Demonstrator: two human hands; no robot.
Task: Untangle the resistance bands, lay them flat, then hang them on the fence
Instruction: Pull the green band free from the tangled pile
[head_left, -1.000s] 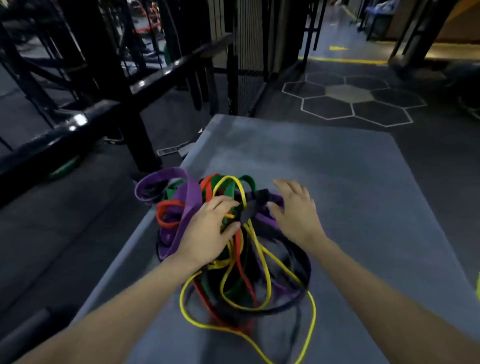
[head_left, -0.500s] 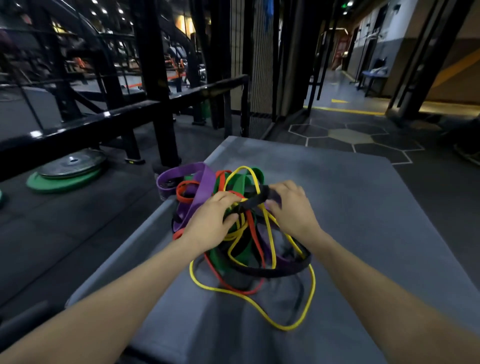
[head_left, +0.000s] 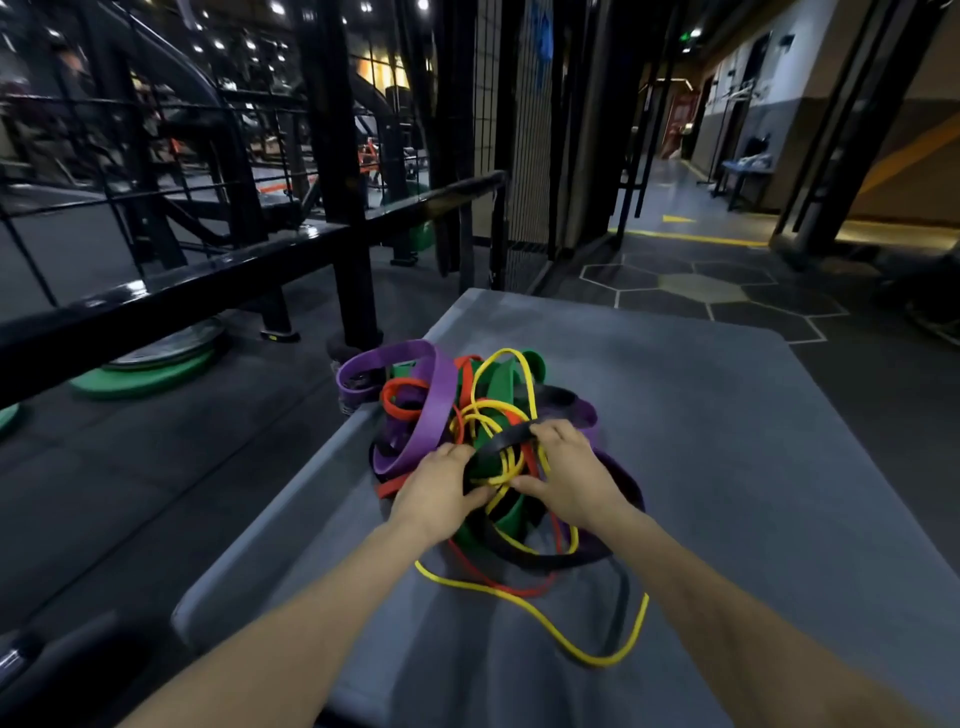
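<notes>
Atop tangle, hands (head_left: 569, 470) gripping black band (head_left: 501, 441)

Left hand (head_left: 439, 493), right hand (head_left: 566, 470) grip black band (head_left: 501, 441) atop tangled bands (head_left: 467, 410) on grey mat (head_left: 727, 441).

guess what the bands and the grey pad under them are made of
Bands: probably rubber or latex, smooth with a dull sheen, bending in soft loops. Grey pad: looks like matte vinyl or fabric over foam, judging by its rounded edge; uncertain.

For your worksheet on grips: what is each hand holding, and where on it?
Both the left hand and right hand grip the black band at its raised top loop.
</notes>
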